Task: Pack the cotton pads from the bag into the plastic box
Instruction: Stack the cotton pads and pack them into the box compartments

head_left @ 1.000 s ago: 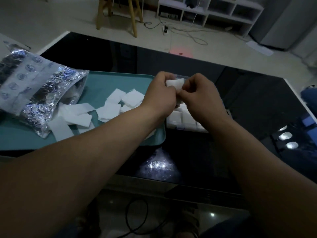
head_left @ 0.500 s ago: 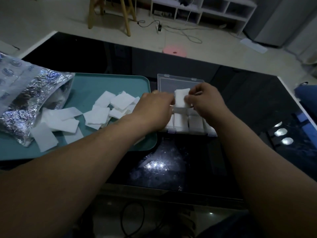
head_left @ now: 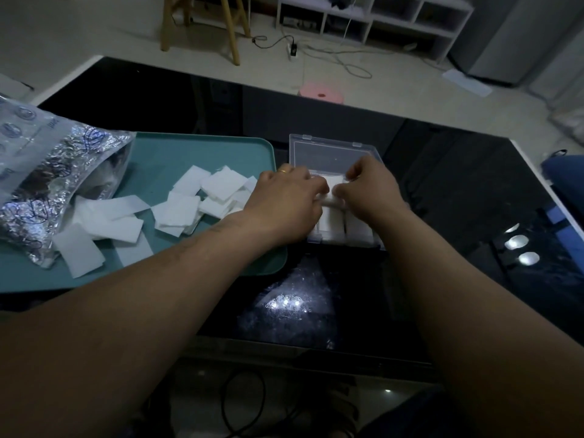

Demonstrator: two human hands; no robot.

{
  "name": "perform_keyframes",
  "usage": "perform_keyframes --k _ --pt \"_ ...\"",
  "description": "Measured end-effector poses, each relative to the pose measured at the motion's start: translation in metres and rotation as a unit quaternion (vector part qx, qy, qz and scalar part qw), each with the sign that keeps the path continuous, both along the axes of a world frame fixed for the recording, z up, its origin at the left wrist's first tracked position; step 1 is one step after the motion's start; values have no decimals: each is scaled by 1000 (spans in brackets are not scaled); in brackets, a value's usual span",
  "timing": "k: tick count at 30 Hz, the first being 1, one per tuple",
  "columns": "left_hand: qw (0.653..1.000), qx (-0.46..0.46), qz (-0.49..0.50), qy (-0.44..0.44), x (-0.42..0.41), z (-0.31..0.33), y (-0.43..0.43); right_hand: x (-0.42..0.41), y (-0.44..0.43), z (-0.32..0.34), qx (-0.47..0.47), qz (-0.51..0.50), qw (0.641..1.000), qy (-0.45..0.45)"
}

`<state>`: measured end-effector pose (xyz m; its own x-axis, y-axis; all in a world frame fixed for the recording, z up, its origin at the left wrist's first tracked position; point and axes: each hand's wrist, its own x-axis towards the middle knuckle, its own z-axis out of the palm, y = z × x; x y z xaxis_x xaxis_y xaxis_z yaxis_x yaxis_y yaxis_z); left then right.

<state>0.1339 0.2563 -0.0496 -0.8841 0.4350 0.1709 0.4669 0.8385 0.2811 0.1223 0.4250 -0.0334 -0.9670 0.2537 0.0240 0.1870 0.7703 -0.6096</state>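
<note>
Both hands have come down into the plastic box (head_left: 331, 151); left hand (head_left: 284, 205) and right hand (head_left: 369, 191) each grip the cotton pad (head_left: 333, 183).

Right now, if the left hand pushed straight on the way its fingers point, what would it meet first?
The cotton pad it already pinches with the right hand; beyond that, probably the raised lid of the plastic box, though depth is unclear.

The scene is dim and bluish, with soft, weak shadows. The glossy black desk (head_left: 442, 191) mirrors overhead lamps as bright glare spots near its front and right edges. Wide-angle bending curves the desk edges, and the near forearms look soft and grainy.
</note>
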Motion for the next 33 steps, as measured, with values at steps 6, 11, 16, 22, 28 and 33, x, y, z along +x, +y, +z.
perform_keyframes --k 6,11,16,22,28,33 --pt "1000 27 -8 -7 1 5 5 2 -2 0 46 52 997 -17" --pt "999 2 -5 -52 2 6 4 4 -4 1 55 60 997 -18" --pt "999 45 9 -10 3 21 -6 5 -17 9 45 54 996 56" --pt "994 76 81 10 4 37 -64 9 -60 16 30 126 988 89" --pt "982 46 166 -75 6 33 -130 16 -117 14 71 206 974 67" --pt "981 2 149 -120 11 29 -150 21 -135 14 112 216 970 -18"
